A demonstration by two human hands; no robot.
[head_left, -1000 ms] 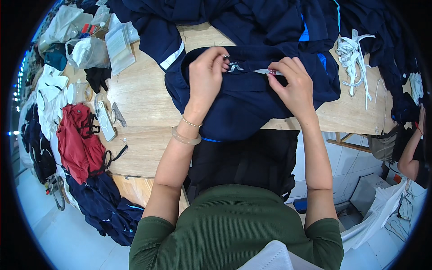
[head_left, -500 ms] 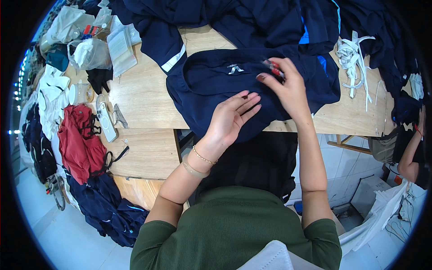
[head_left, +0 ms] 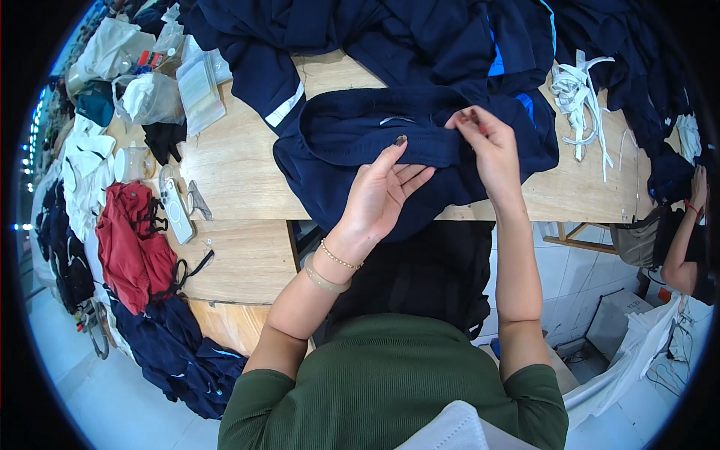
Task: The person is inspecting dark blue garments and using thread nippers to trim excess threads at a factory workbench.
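lying at the near edge of the table (head_left: 240,172) and partly overhanging it, the navy elastic-waist garment (head_left: 442,191) has its waistband (head_left: 349,152) spread in an open loop, its opening facing up. the left hand (head_left: 377,199) is palm up at the front of this band: thumb over the fabric, other fingers slightly bent below it; whether they pinch the cloth i cannot tell. the right hand (head_left: 493,146) is at the band's right end, fingers curled around a small red object (head_left: 481,130), too blurred to name more closely. along the table's far edge sprawl more navy garments (head_left: 427,37). a tangle of white strips (head_left: 574,97) sits toward the right edge. near the left edge are a phone (head_left: 176,214) and, just beside it, a red cloth item (head_left: 133,247); clear plastic bags (head_left: 161,105) crowd the far left corner.
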